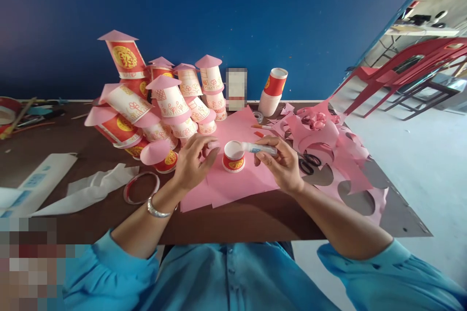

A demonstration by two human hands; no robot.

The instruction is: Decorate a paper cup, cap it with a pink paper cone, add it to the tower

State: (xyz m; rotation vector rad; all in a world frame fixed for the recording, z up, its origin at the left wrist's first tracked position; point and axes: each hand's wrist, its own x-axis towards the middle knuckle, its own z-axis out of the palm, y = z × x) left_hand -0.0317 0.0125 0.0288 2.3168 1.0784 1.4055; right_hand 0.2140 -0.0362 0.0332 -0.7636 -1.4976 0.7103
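Observation:
A small red and white paper cup (233,158) stands upside down on a pink paper sheet (233,184). My right hand (280,165) holds a white glue tube (260,148) with its tip over the cup's upturned base. Just left of the cup, my left hand (192,160) pinches a small pink paper piece (213,146).
A pile of cups with pink paper caps (156,102) fills the table's back left. Two stacked cups (273,90) stand at the back. Scissors (309,163) lie on pink cut-out scraps (328,150) to the right. A tape ring (141,187) and white wrappers (91,189) lie left.

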